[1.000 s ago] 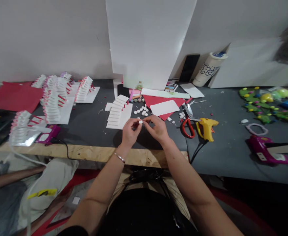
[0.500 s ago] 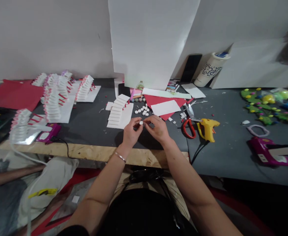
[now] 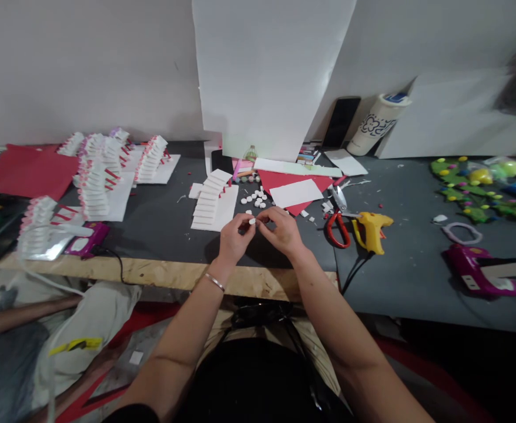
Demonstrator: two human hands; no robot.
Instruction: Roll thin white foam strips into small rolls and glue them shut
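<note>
Between thumb and fingertips, my left hand [image 3: 235, 238] pinches a small round white disc [image 3: 252, 221]. My right hand [image 3: 284, 232] is closed in a pinch close beside it; whatever its fingertips hold is too small to name. Several more white discs [image 3: 258, 198] lie in a loose group just beyond my hands. To the left of them, a little white staircase model [image 3: 209, 200] with small red posts stands on a white card base [image 3: 228, 212]. Behind the discs, a white card [image 3: 297, 192] rests on red sheet material [image 3: 301, 209].
Red-handled scissors [image 3: 339, 228] and a yellow glue gun [image 3: 372, 230] lie to the right, near white scraps [image 3: 327, 207]. More staircase models [image 3: 94, 182] and a purple power strip [image 3: 87, 239] are on the left. A tumbler [image 3: 375, 126] stands at the back. Another person's arm [image 3: 29, 314] shows lower left.
The white disc in my left fingers has tilted and now shows more of its edge. Both hands have stayed almost in the same place.
</note>
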